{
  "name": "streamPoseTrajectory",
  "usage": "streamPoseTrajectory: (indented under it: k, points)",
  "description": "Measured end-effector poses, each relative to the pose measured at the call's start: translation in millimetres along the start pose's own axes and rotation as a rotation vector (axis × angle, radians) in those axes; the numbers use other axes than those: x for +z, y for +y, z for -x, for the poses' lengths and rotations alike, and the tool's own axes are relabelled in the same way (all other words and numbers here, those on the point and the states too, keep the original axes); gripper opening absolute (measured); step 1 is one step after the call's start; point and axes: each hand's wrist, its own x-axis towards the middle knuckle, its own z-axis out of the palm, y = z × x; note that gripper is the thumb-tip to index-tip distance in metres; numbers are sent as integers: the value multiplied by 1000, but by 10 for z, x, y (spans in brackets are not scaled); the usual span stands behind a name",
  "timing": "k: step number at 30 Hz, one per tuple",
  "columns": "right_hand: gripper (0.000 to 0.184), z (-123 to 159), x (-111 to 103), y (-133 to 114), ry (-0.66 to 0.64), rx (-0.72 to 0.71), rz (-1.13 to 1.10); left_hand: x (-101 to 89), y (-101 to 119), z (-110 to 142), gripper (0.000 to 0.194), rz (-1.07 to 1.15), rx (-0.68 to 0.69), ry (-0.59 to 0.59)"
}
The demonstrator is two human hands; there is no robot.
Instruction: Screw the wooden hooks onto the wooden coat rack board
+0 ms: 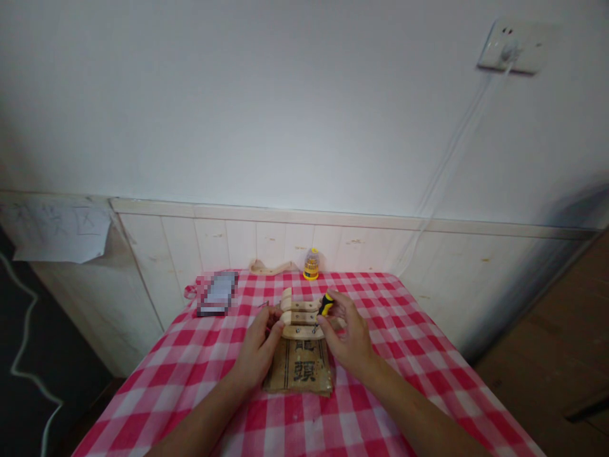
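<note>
White wall [266, 101] across the far side, with pale panelling [361, 247] below and a socket [516, 46] high at right trailing a thin cord. Bench [409, 355] under a red-and-white checked cloth, running from near edge to the panelling. Both forearms reaching in from the near edge, converging at the bench's middle. Brown printed paper packet [301, 371] lying flat between the wrists, partly covered by both hands. Left hand [257, 346] curled, fingers bent, resting against the left end of a small wooden assembly [299, 314] of stacked slats just beyond the packet; grip closed on it, as far as can be told. Right hand [345, 336] pinched shut around a black-and-yellow screwdriver [326, 304], handle tilted up and right, tip down at the slats' right end; the tip itself too small to make out. Blurred grey object [217, 293] at far left, unreadable. Curved wooden piece [272, 267] at the far edge. Small yellow container [311, 264] just right of it, contents unclear.
</note>
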Motion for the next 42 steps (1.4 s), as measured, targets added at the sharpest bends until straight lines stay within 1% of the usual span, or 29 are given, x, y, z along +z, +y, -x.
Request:
streamPoseTrajectory:
  k: [4, 14, 22, 32, 42]
  points:
    - [49, 25, 3, 20, -5, -6, 3, -3, 2, 0, 25, -10, 3, -3]
    - [46, 36, 24, 72, -28, 63, -51, 10, 13, -8, 27, 12, -9, -4]
    - [45, 12, 21, 77, -15, 47, -18, 9, -11, -3, 27, 22, -1, -7]
    - [45, 3, 18, 81, 0, 50, 18, 3, 39, 1, 29, -4, -6, 17]
    - [44, -1, 24, 67, 0, 42, 31, 1, 54, 2, 30, 1, -19, -3]
